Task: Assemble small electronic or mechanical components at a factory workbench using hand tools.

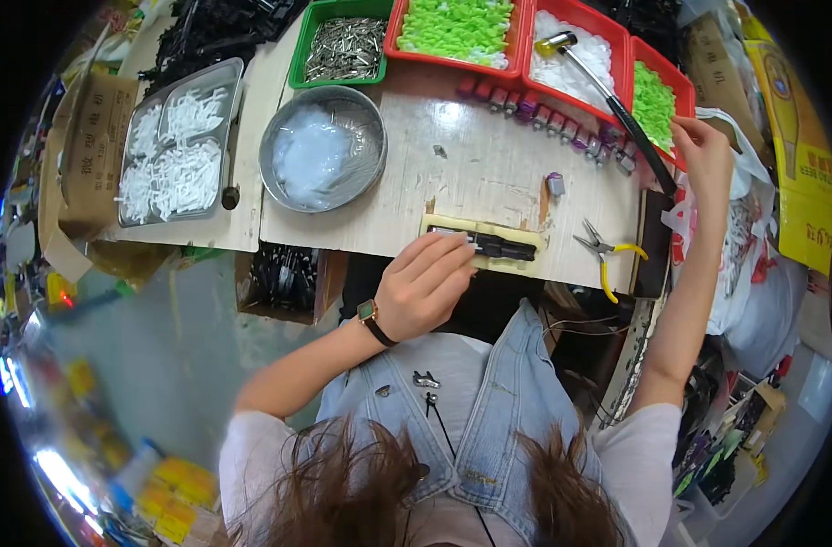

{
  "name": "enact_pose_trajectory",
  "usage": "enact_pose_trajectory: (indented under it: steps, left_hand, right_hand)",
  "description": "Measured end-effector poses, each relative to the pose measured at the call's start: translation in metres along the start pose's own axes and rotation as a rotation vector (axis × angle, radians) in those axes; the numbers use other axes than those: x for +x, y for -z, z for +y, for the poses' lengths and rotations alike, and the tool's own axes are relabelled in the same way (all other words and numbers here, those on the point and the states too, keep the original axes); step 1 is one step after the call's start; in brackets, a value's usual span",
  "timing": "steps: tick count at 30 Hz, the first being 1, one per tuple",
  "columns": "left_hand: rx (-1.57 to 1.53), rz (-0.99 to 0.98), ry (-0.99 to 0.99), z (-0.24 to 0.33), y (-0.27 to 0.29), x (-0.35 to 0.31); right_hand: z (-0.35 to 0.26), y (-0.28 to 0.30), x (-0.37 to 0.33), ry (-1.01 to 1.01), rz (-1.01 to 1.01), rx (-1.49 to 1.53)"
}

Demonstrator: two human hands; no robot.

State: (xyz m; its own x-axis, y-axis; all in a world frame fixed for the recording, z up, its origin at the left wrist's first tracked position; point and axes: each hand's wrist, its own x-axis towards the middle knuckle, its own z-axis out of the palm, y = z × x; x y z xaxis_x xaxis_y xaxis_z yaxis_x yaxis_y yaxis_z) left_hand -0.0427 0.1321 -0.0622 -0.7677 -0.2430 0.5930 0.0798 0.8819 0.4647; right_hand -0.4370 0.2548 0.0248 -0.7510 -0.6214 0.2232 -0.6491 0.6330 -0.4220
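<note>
My left hand [425,284] lies over the left part of a long black plastic part [507,249] that sits in a pale yellow holder [525,267] at the table's near edge. Its fingers are bent together and pressed on the part, and they hide that end of it. My right hand [705,155] is raised at the right edge of a red bin of small bright green plastic pieces [653,102]. The fingers there are curled toward the thumb; whatever is between them cannot be made out.
Yellow-handled pliers [607,251] lie right of the holder. A black-handled hammer [616,105] rests across the red bins. A row of small purple-and-silver pieces [556,120] lies below them. To the left stand a round metal bowl [369,164] and a tray of white pieces [193,173].
</note>
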Motion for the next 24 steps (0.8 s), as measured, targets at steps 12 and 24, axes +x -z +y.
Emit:
enact_pose_trajectory:
  steps: [12,24]
  left_hand:
    - [-0.107,0.131,0.134,0.015,0.012,-0.003]
    - [-1.405,-0.128,1.043,0.049,0.046,0.024]
  right_hand:
    - [0.041,-0.032,0.037,0.250,-0.215,-0.304]
    - [-0.152,-0.034,-0.190,0.209,-0.549,0.997]
